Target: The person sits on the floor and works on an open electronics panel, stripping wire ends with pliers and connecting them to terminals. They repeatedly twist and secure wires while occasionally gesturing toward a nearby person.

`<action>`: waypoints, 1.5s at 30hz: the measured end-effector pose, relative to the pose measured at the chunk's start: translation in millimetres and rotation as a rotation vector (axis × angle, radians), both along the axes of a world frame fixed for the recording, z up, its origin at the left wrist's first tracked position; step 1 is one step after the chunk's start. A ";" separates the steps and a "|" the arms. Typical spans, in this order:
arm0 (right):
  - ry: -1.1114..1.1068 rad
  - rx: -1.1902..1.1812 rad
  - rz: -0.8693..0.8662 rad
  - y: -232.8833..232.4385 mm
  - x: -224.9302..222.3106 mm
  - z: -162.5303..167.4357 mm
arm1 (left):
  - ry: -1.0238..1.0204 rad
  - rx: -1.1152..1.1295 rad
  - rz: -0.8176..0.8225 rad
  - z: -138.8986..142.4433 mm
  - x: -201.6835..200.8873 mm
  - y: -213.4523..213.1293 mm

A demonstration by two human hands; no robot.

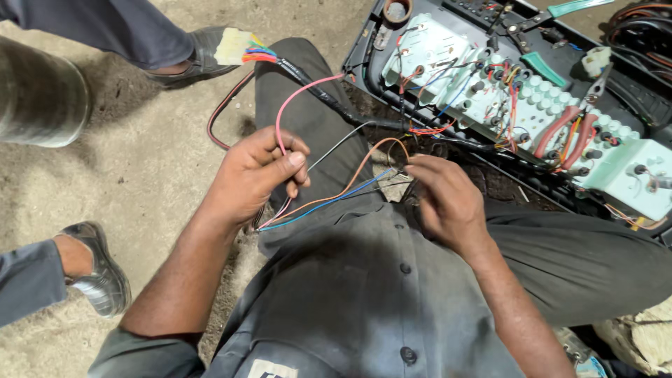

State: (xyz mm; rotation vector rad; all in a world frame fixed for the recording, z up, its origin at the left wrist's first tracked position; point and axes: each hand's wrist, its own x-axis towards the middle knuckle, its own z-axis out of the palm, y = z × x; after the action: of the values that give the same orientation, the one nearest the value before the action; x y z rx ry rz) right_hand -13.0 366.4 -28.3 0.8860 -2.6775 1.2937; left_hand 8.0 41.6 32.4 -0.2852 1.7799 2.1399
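A: Entry, left to right. Sandy floor [140, 189] carries everything; no bench here. Near the floor's left edge, another person's shoes [105, 280], not the wearer's.

B: Left hand [252, 178]?

A: Curled closed on a bundle of thin wires [329, 199]: pink, orange, blue, grey. Thumb pressed over them against the index finger, so a firm pinch, fingers [297, 162] nearly shut. The hand sits above the wearer's left thigh.

B: Which way do the wires run?

A: Long axis runs left to right and slightly upward, from the left hand's grip across the lap toward the right hand [444, 203]. The pink wire [287, 112] loops upward from the grip and joins the black taped harness [336, 105], which ends in a white connector [234, 45] up-left by the other person's shoe.

B: Right hand's state?

A: Fingers bent inward, tips meeting at the far ends of the orange and blue strands. It looks like a fine pinch on the wire ends, but the tips are partly hidden; I cannot tell how tightly.

B: Nearer hand?

A: Both are on the wires; the right hand is nearer the free ends, and nearer the pale green instrument panel [532, 105] at the floor's upper right. Red-handled pliers [567, 129] lie on that panel, well apart from both hands.
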 end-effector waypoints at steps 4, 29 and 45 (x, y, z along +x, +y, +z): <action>0.090 0.018 0.397 -60.1 -27.2 19.1 | 0.053 0.080 -0.032 13.6 -4.4 2.0; -0.368 0.865 0.135 79.9 12.8 -134.0 | 0.010 0.727 -0.253 -23.7 -87.2 133.4; -0.718 -0.462 -0.545 58.9 -2.2 -121.5 | 0.326 -0.239 -0.430 -166.7 -78.5 186.3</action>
State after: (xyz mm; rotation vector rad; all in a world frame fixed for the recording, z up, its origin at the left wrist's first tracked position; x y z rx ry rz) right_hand -15.2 425.4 -149.8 -0.4166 -2.5101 2.1905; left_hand -70.5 228.0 -134.3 0.3820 2.0496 1.7427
